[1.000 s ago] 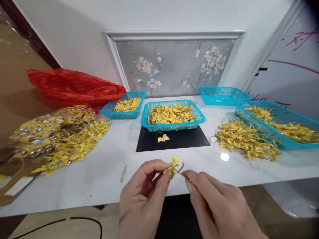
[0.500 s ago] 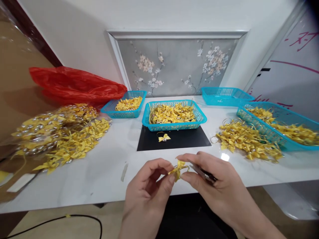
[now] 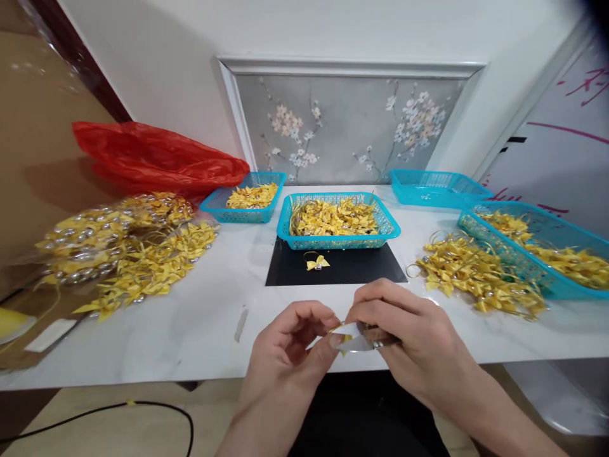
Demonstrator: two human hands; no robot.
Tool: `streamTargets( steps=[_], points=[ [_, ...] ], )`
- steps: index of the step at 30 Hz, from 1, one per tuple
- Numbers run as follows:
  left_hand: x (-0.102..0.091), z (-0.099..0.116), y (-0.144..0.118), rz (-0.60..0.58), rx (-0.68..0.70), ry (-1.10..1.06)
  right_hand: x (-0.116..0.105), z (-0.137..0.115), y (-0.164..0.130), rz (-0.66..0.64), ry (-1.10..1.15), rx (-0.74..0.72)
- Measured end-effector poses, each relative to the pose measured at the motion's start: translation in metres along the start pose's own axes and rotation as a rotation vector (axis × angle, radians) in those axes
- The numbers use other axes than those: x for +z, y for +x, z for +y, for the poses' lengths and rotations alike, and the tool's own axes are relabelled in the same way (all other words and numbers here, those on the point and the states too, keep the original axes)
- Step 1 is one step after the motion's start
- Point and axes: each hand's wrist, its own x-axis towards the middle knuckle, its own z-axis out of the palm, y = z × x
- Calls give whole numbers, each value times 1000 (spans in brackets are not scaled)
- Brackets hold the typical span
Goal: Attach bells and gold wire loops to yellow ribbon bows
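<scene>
Left hand pinches a small yellow bow between thumb and fingertips, at the front edge of the white table. Right hand is closed around a metal tool, its tip meeting the bow; the bow is mostly hidden between the hands.

One loose bow lies on the black mat. Behind it, a blue basket full of bows. Red bag at far left.

Whiteboard at right carries pink handwriting, not legible. No brand or label readable.
</scene>
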Motion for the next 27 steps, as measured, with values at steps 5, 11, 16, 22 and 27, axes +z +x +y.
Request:
streamTargets(
  steps=[5,11,16,22,27],
  points=[
    [1,1,0,4,-26,-34,-5,1,4,-51,106,68],
    [0,0,-1,5,-33,-18,-3,2,6,-50,144,113],
    [0,-2,-2,0,-15,10,-5,3,6,-59,120,169],
    [-1,4,-4,-106,-30,130,-4,8,6,-148,123,300],
    [-2,7,-3,-162,-16,211,-3,10,9,-209,138,346]
  ],
)
